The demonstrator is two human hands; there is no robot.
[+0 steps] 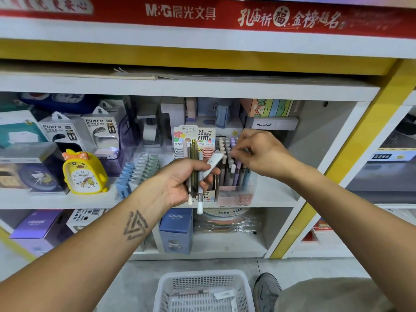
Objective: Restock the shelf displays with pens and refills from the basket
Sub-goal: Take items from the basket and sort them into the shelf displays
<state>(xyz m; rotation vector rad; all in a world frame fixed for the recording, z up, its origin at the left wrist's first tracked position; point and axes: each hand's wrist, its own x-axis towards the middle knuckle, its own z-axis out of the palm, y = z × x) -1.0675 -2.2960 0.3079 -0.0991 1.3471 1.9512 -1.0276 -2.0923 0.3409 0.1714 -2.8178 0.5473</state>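
My left hand [186, 179] grips a bundle of pens and refills [195, 174] upright in front of the middle shelf. One white flat refill pack [213, 163] sticks out diagonally from the bundle. My right hand [258, 152] reaches over the clear pen display [234, 174] full of pastel pens, its fingertips pinching at the pen tops; what it pinches is blurred. The lead-refill display box [195, 140] stands just left of it. The white basket [202, 291] sits on the floor below with a pen [191, 292] and a white refill pack [224, 294] inside.
Left on the shelf stand a yellow duck clock [84, 172], power bank boxes [101, 131] and a rack of pastel erasers [139, 172]. Blue boxes [176, 230] fill the lower shelf. A yellow shelf post [337, 167] runs at right. My shoe [267, 289] is beside the basket.
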